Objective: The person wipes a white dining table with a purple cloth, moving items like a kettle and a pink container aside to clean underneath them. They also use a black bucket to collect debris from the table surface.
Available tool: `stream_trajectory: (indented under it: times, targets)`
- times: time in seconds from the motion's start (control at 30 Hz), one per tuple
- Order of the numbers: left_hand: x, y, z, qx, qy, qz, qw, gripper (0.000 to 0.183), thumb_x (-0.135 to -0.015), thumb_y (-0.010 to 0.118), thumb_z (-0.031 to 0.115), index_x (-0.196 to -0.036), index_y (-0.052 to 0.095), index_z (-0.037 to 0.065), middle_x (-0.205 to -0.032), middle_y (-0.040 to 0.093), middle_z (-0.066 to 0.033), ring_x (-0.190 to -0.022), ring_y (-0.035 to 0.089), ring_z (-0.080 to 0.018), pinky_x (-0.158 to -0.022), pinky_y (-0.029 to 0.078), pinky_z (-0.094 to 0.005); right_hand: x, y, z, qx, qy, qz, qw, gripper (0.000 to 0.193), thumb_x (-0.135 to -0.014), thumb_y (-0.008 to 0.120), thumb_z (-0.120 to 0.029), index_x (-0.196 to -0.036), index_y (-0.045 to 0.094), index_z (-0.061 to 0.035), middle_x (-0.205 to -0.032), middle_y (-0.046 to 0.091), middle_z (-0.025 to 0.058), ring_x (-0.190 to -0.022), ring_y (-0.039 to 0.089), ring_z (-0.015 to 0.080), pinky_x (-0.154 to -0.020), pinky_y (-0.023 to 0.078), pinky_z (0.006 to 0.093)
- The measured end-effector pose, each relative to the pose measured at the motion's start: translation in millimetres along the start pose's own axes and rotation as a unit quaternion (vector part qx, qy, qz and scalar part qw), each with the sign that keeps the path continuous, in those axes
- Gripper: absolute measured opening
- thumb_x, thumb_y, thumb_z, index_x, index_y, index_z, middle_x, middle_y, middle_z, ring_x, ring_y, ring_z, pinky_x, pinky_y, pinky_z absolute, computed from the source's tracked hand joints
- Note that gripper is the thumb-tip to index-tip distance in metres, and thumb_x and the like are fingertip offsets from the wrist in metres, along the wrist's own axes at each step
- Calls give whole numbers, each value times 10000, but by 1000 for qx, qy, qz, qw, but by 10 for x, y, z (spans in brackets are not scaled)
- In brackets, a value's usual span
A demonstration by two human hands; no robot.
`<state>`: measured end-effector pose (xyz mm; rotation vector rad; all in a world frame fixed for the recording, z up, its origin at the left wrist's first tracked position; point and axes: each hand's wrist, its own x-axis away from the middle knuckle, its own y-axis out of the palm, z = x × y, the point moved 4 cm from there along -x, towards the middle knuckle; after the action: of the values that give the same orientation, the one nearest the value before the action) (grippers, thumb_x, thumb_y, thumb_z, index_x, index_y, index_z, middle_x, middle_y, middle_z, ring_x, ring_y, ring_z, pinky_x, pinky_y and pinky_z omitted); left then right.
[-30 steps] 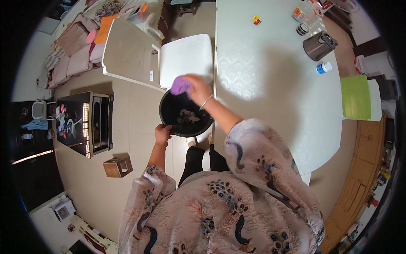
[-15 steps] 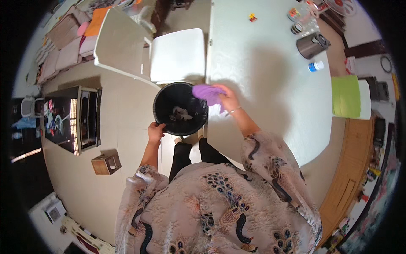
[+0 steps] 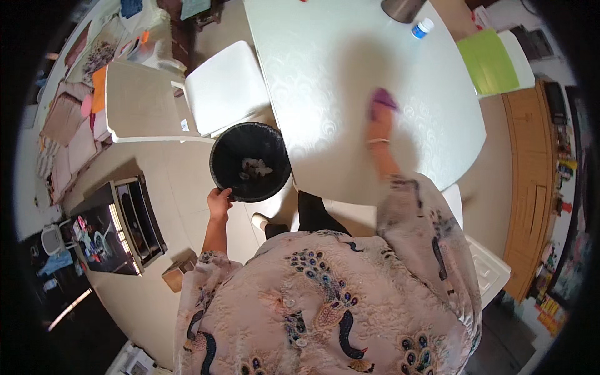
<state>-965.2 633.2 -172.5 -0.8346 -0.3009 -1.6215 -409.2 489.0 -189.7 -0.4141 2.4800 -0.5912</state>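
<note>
My left hand [image 3: 219,203] grips the near rim of a black trash bin [image 3: 226,140], fingers curled over its edge. Crumpled white tissues [image 3: 255,167] lie at the bottom of the bin, which is held close against the table's left edge. Over on the white patterned table [image 3: 325,137], my right hand [image 3: 382,119] is closed on a purple cloth [image 3: 382,100], bunched under and ahead of the fingers. Motion blurs that hand and the cloth somewhat. A bracelet circles the right wrist.
A white chair [image 3: 225,81] stands behind the bin. Toward the table's far side are a white bottle with a blue label [image 3: 422,28] and a dark kettle [image 3: 402,9]. A green-covered chair [image 3: 487,62] stands beyond the right edge. A low black cabinet [image 3: 109,231] is at left.
My right hand has carried the purple cloth from the bin's rim rightward onto the table. My left hand still holds the bin. The view has turned and shifted to the right.
</note>
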Motion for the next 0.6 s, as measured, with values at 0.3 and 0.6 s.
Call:
stream_trajectory:
  times: [0.3,0.6]
  targets:
    - [19,-326,-98,-46,32,-26,998,157,-820,684,129,-846,584,11,-721,626,-59,-557,611,-155,-423,414,-262,1632,680,-2992,-269,-72,-325,904,468,-732,566,76,-1179,640,-42,-1215,605,173,-1150,565,346,-1015,441,403]
    - [156,-639,-78,4,32,-63,997,148,-830,669,100,-891,583,-5,-738,634,-70,-541,594,-137,-410,405,-240,1446,-885,-1084,80,8,9,997,376,-828,475,-24,-1169,621,41,-1206,612,242,-1116,573,378,-1015,422,453]
